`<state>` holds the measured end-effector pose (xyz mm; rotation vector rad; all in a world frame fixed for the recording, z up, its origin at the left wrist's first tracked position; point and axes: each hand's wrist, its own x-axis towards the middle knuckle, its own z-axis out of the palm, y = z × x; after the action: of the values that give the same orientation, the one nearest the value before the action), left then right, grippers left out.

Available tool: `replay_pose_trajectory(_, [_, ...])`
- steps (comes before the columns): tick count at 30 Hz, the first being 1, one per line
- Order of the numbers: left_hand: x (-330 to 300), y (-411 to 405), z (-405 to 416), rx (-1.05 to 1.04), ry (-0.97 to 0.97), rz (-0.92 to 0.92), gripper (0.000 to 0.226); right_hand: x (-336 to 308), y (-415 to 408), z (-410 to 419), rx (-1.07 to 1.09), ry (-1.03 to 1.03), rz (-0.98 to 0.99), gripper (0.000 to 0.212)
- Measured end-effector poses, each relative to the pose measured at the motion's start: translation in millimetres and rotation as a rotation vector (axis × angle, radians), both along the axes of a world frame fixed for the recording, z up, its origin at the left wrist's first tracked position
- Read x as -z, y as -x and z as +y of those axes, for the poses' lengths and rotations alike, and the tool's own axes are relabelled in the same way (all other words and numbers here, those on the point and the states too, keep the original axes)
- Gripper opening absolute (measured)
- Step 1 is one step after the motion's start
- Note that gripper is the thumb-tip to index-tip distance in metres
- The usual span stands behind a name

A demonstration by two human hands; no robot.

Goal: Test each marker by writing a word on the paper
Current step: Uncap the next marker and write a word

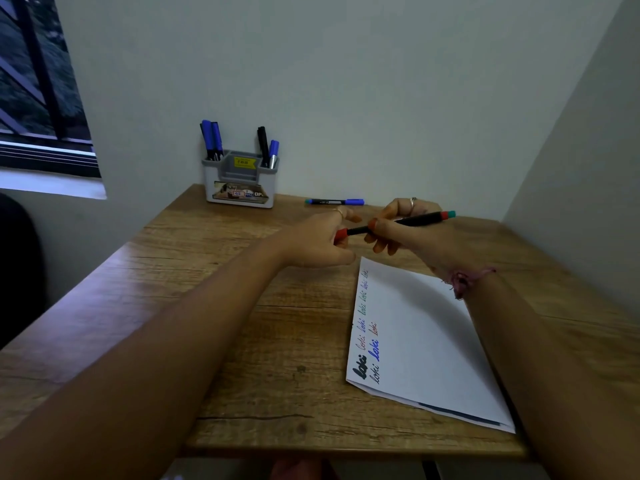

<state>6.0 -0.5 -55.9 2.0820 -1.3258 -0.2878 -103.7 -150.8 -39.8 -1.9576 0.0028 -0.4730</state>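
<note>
a grey and white pen holder [239, 183] stands at the back of the wooden desk [263, 327], against the wall. its left pocket holds blue markers [211, 138] standing upright; its right pocket holds a black marker [262, 143] and a shorter blue one [274, 152]. the middle pocket carries a yellow sticker whose print is too small to read, and what lies inside it is hidden by its front wall.

another blue marker [335, 201] lies flat on the desk near the wall, right of the holder.

above the desk, just beyond the paper's far corner, both hands hold one black marker with red ends [398, 223]. the left hand [320, 242] is closed on the red cap end, fingers pinched round it. the right hand [412, 230] is curled round the barrel, and the far end, red with a green tip, sticks out past it.

the white paper [422, 334] lies on the desk's right side, partly under the right forearm. the same short word is written several times along its left edge in black, blue and red; the small ones at the far end are hard to make out. its near right corner is hidden by the arm.
</note>
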Motion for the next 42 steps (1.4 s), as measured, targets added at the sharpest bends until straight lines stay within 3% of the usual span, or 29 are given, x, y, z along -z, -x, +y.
replay_pose_trajectory(2, [-1.3,4.0,0.0,0.034,-0.001,-0.026,0.052,0.6,0.0,0.7,0.002,0.07,0.0,0.018])
replay_pose_trajectory(6, [-4.1,8.0,0.8,0.062,0.09,-0.053,0.041,3.6,0.6,3.0,-0.037,0.098,-0.06,0.016])
replay_pose_trajectory(10, [-14.3,3.7,9.1,0.022,0.426,0.315,0.031,5.8,0.1,-1.0,-0.121,-0.169,-0.127,0.019])
replay_pose_trajectory(13, [-17.3,3.3,9.8,0.025,0.58,0.491,0.023,2.5,-1.9,-1.2,-0.221,-0.425,-0.106,0.041])
replay_pose_trajectory(16, [-17.2,3.1,8.7,0.082,0.766,0.786,0.016,0.7,-2.2,1.7,-0.198,-0.488,-0.183,0.029])
replay_pose_trajectory(19, [-16.1,2.3,4.4,0.115,0.911,0.957,0.013,2.4,-2.4,3.0,-0.098,-0.423,-0.283,0.005])
replay_pose_trajectory(23, [-14.4,2.8,-3.9,0.092,1.037,1.113,0.016,4.2,-2.8,0.4,0.043,-0.148,-0.299,0.006])
replay_pose_trajectory(27, [-12.9,2.0,-5.0,0.048,1.039,1.122,0.017,7.3,-5.1,-1.0,0.09,-0.087,-0.281,0.011])
replay_pose_trajectory(32, [-12.5,3.7,-5.9,0.031,1.022,1.081,0.014,6.3,-5.8,2.8,0.082,-0.194,-0.228,0.008])
replay_pose_trajectory(42, [-9.7,1.4,-6.0,0.037,0.957,1.007,0.012,10.8,-8.6,5.5,0.029,-0.295,-0.049,0.029])
